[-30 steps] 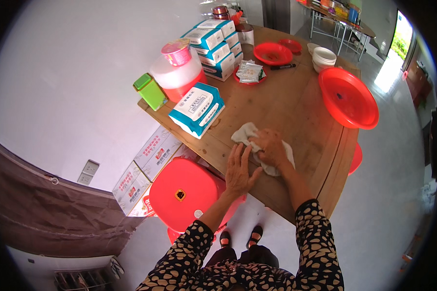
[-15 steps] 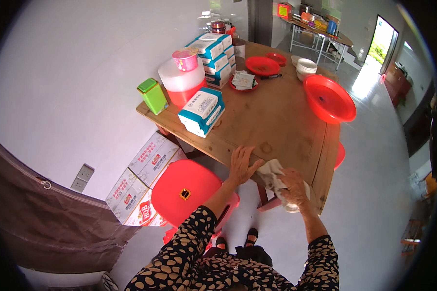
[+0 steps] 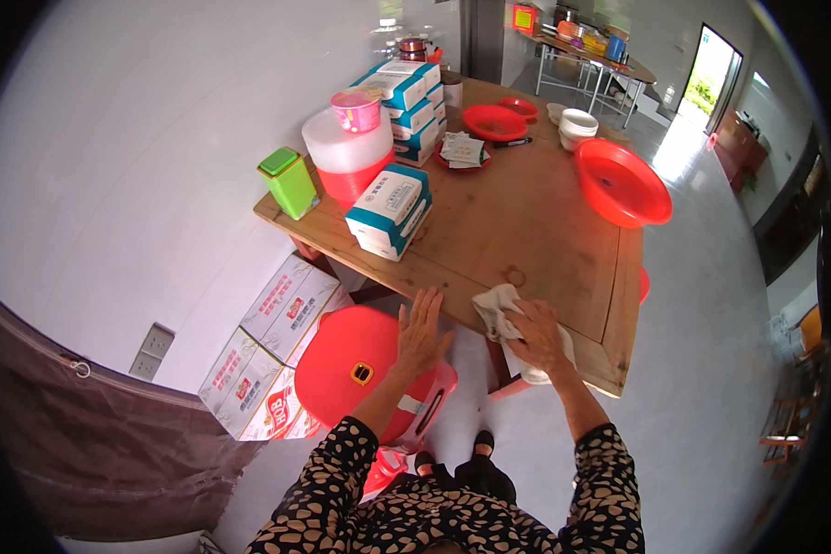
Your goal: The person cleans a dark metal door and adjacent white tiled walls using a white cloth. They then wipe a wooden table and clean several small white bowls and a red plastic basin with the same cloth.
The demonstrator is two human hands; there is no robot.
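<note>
My right hand (image 3: 535, 334) presses a crumpled off-white cloth (image 3: 497, 307) against the wooden table (image 3: 526, 235), close to its near right corner. Part of the cloth hangs over the front edge beneath my wrist. My left hand (image 3: 421, 334) holds nothing; its fingers are stretched out, with the tips at the table's front edge and the palm over a red plastic stool (image 3: 351, 355). Whether those fingertips touch the wood I cannot tell. Nearest beyond my left hand is a white and teal tissue pack (image 3: 390, 212).
A large red basin (image 3: 623, 185) stands by the right edge, white bowls (image 3: 578, 125) behind it. Along the left are a green tin (image 3: 288, 183), stacked red tubs (image 3: 346, 152) and more tissue packs (image 3: 411, 102). Cardboard boxes (image 3: 268, 355) stand by the wall. Red plates (image 3: 494, 122) lie farther back.
My left hand has drawn back leftward from the tabletop to its front edge, over the stool. My right hand and the cloth have shifted slightly left and away from me.
</note>
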